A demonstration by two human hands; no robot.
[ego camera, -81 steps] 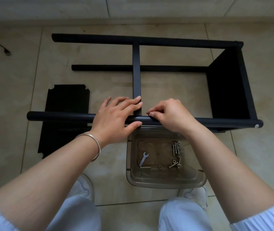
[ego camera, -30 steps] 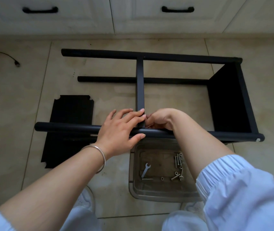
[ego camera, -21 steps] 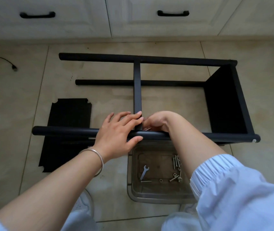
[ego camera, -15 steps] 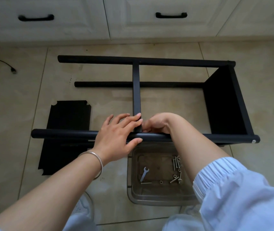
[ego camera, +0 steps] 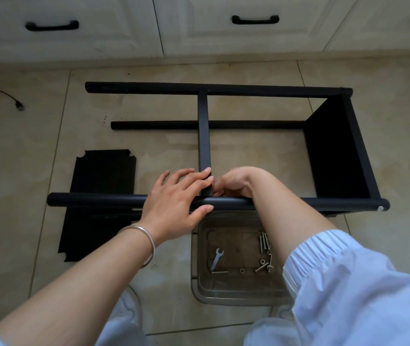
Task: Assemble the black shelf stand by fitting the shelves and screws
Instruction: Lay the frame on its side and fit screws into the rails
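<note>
Black shelf stand [ego camera: 333, 151] laid on its side on tiled floor [ego camera: 386, 121]: round posts, one shelf fitted at right end, middle shelf [ego camera: 204, 136] edge-on. Near post [ego camera: 94, 199] gripped by left hand [ego camera: 176, 203]. Right hand [ego camera: 234, 182] curled at shelf joint; contents hidden.

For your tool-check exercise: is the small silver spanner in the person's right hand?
No, the small silver spanner lies in the clear plastic tub, while the right hand works at the shelf joint.

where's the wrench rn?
In the head view the wrench lies in the clear plastic bin on the floor, low centre, in the bin's left half, with the loose bolts to its right, below the near black pole.
</note>
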